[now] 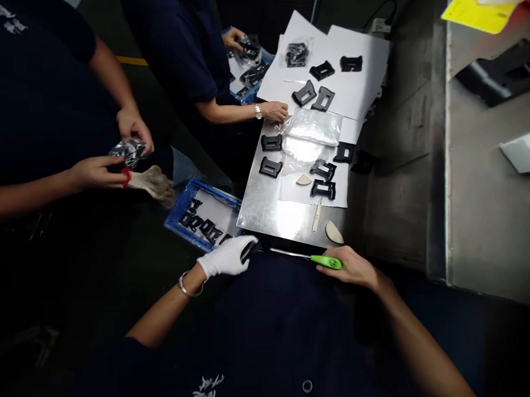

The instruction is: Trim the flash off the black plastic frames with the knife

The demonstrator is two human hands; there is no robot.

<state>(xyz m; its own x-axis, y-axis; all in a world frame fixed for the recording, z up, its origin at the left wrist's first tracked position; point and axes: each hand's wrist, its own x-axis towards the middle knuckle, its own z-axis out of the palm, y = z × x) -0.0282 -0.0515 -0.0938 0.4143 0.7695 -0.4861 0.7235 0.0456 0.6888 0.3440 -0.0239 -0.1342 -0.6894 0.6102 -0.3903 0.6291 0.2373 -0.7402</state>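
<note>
While left grip (pixel 224 258) clasps black part (pixel 249 251), right grip (pixel 352 266) closed round green-handled tool (pixel 321 260).

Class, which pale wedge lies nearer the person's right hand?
The pale wedge just beyond the right hand; the other wedge lies farther away, on white paper.

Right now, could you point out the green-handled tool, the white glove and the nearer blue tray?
Green-handled tool (pixel 326 261): head view, on its green handle.
White glove (pixel 221 259): head view, on its middle.
Nearer blue tray (pixel 179 208): head view, on its side wall.
</note>
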